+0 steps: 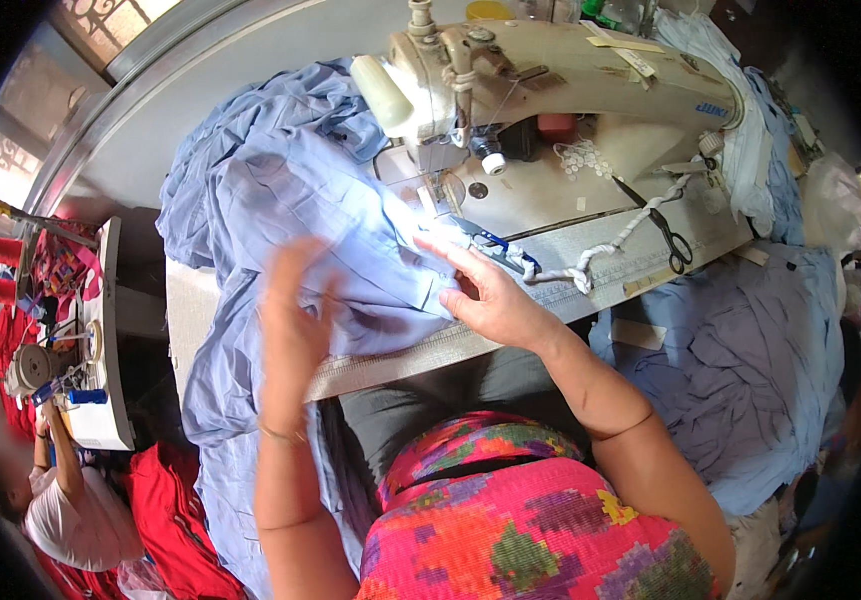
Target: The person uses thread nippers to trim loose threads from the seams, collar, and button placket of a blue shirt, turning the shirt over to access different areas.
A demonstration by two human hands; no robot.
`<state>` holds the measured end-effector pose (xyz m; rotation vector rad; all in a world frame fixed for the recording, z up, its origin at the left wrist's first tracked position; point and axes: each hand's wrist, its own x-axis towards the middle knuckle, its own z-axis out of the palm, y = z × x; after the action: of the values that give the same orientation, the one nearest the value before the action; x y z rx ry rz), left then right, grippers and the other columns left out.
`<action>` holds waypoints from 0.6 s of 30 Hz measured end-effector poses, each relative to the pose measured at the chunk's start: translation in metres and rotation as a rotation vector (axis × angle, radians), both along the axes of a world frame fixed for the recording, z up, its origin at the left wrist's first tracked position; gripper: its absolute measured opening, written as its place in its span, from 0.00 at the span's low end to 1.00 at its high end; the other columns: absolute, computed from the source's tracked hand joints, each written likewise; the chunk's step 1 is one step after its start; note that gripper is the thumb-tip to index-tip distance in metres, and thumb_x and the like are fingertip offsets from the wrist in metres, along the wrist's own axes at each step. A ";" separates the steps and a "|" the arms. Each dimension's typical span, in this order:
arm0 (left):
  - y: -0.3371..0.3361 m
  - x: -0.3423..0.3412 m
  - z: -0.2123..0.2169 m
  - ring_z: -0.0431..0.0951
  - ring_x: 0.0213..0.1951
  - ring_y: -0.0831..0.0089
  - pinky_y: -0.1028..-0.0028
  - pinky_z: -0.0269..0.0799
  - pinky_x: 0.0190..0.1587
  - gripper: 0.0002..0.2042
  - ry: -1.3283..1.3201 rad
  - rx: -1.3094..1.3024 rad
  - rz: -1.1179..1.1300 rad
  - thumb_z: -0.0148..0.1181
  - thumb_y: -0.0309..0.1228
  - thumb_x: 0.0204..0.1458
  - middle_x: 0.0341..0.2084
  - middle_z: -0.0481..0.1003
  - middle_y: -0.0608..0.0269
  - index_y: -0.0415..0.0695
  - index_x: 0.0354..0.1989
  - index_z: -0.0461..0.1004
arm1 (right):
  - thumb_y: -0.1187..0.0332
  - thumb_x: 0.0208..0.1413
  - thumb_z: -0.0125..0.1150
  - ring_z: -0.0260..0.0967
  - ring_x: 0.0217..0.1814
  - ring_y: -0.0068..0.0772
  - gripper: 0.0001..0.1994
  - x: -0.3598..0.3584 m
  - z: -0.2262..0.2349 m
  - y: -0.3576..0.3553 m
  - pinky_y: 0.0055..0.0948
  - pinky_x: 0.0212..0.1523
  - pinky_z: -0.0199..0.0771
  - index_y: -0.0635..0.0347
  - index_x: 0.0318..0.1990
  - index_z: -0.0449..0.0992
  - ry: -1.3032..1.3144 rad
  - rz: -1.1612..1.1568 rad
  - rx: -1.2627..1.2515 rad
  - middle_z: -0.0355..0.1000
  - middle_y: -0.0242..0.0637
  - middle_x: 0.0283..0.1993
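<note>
A light blue garment lies in folds across the sewing machine table and hangs over its front edge. My right hand pinches the garment's edge between thumb and fingers, just in front of the needle area. Over the garment to the left, my left hand is smeared by motion, so its fingers cannot be made out. The sewing machine stands behind, its lamp lighting the cloth. Beside my right fingertips lie blue-handled thread snips, tied to a twisted white cloth cord.
Black scissors and several white buttons lie on the table to the right. More blue garments are heaped at the right. At far left, a person in a white top works at another machine, near red cloth.
</note>
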<state>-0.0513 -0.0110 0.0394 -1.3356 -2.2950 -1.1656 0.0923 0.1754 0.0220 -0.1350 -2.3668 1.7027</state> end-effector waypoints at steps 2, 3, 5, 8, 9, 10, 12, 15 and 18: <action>0.013 0.055 -0.001 0.73 0.46 0.59 0.69 0.66 0.50 0.25 -0.316 -0.004 -0.218 0.67 0.22 0.39 0.43 0.73 0.54 0.40 0.49 0.68 | 0.79 0.50 0.47 0.58 0.35 0.25 0.30 -0.001 0.003 0.000 0.23 0.38 0.63 0.61 0.64 0.55 0.004 0.035 -0.008 0.64 0.46 0.55; 0.015 0.067 -0.013 0.71 0.47 0.53 0.66 0.68 0.49 0.29 -0.274 -0.010 -0.261 0.68 0.25 0.38 0.44 0.70 0.48 0.38 0.53 0.65 | 0.79 0.50 0.48 0.60 0.37 0.27 0.31 -0.001 0.013 -0.005 0.24 0.40 0.64 0.62 0.65 0.53 -0.097 0.082 -0.121 0.64 0.49 0.55; 0.027 0.081 -0.027 0.70 0.48 0.53 0.65 0.68 0.49 0.32 -0.196 0.044 -0.192 0.69 0.26 0.37 0.45 0.69 0.47 0.37 0.54 0.63 | 0.78 0.52 0.46 0.64 0.44 0.42 0.31 0.000 0.020 -0.010 0.33 0.46 0.65 0.64 0.66 0.48 -0.097 0.130 -0.108 0.64 0.57 0.51; 0.037 0.081 -0.049 0.72 0.46 0.52 0.66 0.69 0.46 0.34 -0.207 0.098 -0.114 0.68 0.25 0.36 0.46 0.69 0.47 0.36 0.55 0.61 | 0.77 0.54 0.43 0.65 0.52 0.57 0.31 -0.002 0.014 -0.023 0.42 0.52 0.65 0.64 0.66 0.44 0.213 0.116 0.251 0.64 0.61 0.48; 0.035 0.077 -0.057 0.73 0.44 0.52 0.66 0.70 0.45 0.33 -0.290 0.100 -0.097 0.68 0.24 0.36 0.45 0.70 0.47 0.36 0.55 0.62 | 0.79 0.53 0.43 0.73 0.43 0.46 0.29 0.000 0.016 -0.030 0.34 0.45 0.70 0.62 0.65 0.51 0.186 0.088 0.251 0.62 0.54 0.56; 0.035 0.071 -0.059 0.74 0.42 0.52 0.66 0.71 0.43 0.32 -0.373 0.103 -0.083 0.67 0.23 0.36 0.44 0.71 0.48 0.37 0.55 0.62 | 0.80 0.53 0.43 0.72 0.44 0.47 0.28 0.000 0.025 -0.030 0.35 0.45 0.70 0.62 0.64 0.53 0.115 0.107 0.233 0.62 0.54 0.56; 0.032 0.064 -0.059 0.75 0.32 0.58 0.69 0.70 0.35 0.21 -0.381 0.177 -0.072 0.61 0.21 0.43 0.35 0.74 0.50 0.35 0.48 0.69 | 0.81 0.52 0.43 0.70 0.47 0.51 0.27 -0.003 0.041 -0.030 0.36 0.47 0.69 0.61 0.63 0.56 -0.026 0.148 0.196 0.63 0.56 0.56; 0.027 0.060 -0.038 0.70 0.28 0.83 0.79 0.65 0.30 0.10 -1.095 0.126 -0.009 0.55 0.27 0.55 0.27 0.74 0.68 0.35 0.43 0.73 | 0.80 0.51 0.47 0.70 0.46 0.50 0.21 -0.019 0.035 -0.011 0.35 0.47 0.69 0.61 0.56 0.66 0.154 -0.014 0.428 0.70 0.54 0.47; 0.016 0.046 -0.058 0.65 0.28 0.89 0.82 0.63 0.30 0.13 -1.221 0.456 -0.108 0.54 0.35 0.58 0.28 0.71 0.75 0.37 0.44 0.74 | 0.79 0.53 0.50 0.71 0.43 0.37 0.18 -0.047 0.016 -0.005 0.30 0.45 0.69 0.62 0.53 0.69 0.197 -0.035 0.294 0.72 0.46 0.43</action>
<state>-0.0050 0.0054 -0.0182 -0.5773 -2.2453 -2.8777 0.0457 0.1704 0.0383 0.0377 -2.4146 1.2697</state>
